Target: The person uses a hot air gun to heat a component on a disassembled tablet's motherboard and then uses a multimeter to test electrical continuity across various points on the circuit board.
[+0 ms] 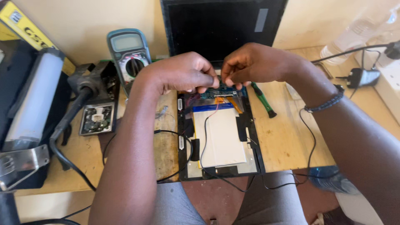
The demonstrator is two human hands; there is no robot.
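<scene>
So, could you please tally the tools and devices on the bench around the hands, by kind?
Opened tablet, under both hands: 1
Multimeter: 1
Green-handled screwdriver: 1
Small circuit board: 1
Wall plug: 1
Total: 5
The left hand and right hand pinch at the tablet's top edge.

One head-worn camera looks steeply down, close over the table (287, 141), facing the wall behind it.

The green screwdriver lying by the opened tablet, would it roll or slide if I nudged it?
The green screwdriver looks round-handled, so it may roll on the flat wooden table. It seems light and stiff. It lies just below the right hand, where a wrist could easily knock it.
</scene>
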